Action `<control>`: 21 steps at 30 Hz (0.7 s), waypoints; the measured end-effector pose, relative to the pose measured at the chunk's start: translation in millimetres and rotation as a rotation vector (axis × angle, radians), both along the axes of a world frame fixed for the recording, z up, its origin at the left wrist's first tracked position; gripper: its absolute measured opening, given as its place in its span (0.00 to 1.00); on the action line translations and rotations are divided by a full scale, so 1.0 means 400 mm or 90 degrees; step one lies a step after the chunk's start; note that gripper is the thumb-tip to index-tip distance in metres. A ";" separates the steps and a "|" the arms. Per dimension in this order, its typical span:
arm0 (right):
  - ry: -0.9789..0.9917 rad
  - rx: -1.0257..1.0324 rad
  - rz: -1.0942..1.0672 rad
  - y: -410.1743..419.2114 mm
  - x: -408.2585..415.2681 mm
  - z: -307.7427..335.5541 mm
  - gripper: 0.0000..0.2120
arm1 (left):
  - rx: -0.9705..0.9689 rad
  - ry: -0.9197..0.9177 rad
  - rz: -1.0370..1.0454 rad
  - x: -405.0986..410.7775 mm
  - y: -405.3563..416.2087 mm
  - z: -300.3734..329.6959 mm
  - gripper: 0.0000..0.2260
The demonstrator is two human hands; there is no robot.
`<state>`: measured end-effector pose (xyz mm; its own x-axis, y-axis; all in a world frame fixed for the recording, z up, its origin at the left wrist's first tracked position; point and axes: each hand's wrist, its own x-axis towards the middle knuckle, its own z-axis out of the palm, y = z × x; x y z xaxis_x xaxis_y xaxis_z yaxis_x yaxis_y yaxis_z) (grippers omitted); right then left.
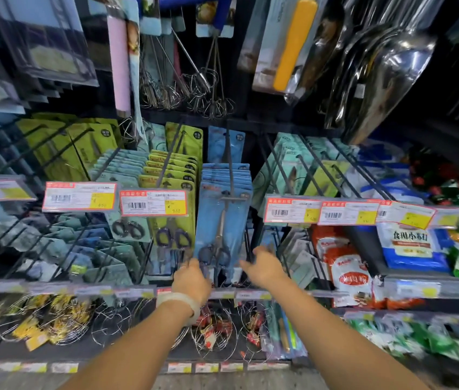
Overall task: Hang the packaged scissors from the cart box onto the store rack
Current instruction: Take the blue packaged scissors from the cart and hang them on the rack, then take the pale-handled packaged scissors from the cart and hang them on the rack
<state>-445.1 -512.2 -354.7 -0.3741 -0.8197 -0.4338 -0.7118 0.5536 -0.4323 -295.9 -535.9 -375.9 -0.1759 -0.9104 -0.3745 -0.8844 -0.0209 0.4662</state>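
Several blue packaged scissors (220, 220) hang in a stack on a dark rack peg (230, 167) at the middle of the store rack. My left hand (191, 280) is at the lower left corner of the front pack, fingers against its edge. My right hand (264, 267) is at the lower right corner, fingers reaching toward the pack's edge. Blur hides whether either hand pinches the pack. The cart box is out of view.
Green scissor packs (173, 192) hang to the left behind a price tag (153, 203). More price tags (293, 211) and food packets (411, 246) sit right. Whisks (211, 80) hang above; wire racks (211, 330) lie on the shelf below.
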 end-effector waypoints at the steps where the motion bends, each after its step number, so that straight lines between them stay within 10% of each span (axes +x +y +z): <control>1: 0.008 0.000 0.004 0.024 0.009 -0.002 0.28 | -0.029 -0.044 -0.053 0.004 0.017 0.000 0.25; 21: 0.287 -0.002 -0.173 0.747 -0.113 0.072 0.27 | -0.276 -0.156 -0.675 -0.254 0.547 0.173 0.30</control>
